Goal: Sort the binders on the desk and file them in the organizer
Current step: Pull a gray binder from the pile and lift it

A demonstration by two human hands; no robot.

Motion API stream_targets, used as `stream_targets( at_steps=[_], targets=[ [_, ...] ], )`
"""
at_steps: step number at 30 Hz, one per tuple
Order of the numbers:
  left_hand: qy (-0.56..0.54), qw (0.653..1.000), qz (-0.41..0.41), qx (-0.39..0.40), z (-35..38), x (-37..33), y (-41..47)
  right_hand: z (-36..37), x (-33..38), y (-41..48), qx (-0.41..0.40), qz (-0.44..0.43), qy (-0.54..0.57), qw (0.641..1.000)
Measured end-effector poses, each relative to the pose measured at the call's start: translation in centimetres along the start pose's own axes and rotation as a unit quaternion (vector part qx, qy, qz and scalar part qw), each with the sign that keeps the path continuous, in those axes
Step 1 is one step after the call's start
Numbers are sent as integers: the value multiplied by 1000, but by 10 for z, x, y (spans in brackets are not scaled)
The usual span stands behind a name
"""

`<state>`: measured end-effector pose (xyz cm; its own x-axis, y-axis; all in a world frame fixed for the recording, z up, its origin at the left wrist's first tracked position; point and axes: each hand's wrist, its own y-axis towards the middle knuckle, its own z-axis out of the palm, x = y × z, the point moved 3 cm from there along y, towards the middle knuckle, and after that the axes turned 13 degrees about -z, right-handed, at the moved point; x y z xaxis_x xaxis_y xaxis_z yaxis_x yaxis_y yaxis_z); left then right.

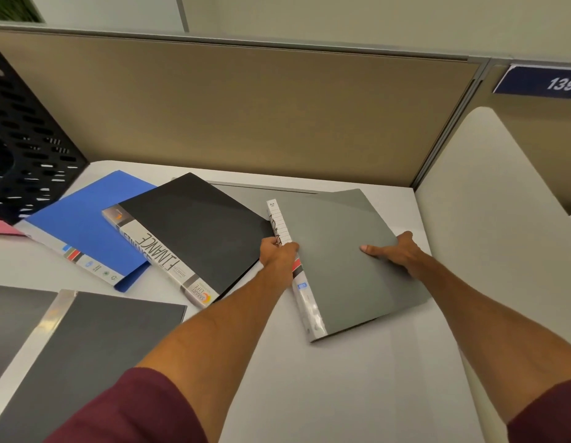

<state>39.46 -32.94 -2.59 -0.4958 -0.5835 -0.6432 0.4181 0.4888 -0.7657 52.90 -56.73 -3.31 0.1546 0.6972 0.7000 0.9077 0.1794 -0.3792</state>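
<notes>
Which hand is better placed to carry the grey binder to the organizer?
Left, probably. The left hand grips the spine of the grey binder, and the organizer stands at the far left. The right hand holds the opposite edge, farther from the organizer.

Both forearms extended forward. Left hand (277, 255) curled round spine of grey binder (338, 225); right hand (394, 254) grips opposite edge, thumb flat on cover.
</notes>
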Motion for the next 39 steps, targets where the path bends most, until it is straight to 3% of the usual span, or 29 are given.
stream_targets(
  at_steps=[7, 15, 23, 39],
  targets=[
    [-9, 993, 53, 104, -25, -23, -31, -5, 8, -43, -52, -33, 120, 991],
    [19, 979, 80, 186, -79, -40, -79, 37, 18, -124, -85, -52, 229, 968],
    [44, 919, 157, 360, -157, -50, -161, 73, 43, -215, -69, -55, 308, 947],
    [104, 881, 281, 366, -257, -35, -260, 123, 69, -349, -42, -85, 345, 934]
  ],
)
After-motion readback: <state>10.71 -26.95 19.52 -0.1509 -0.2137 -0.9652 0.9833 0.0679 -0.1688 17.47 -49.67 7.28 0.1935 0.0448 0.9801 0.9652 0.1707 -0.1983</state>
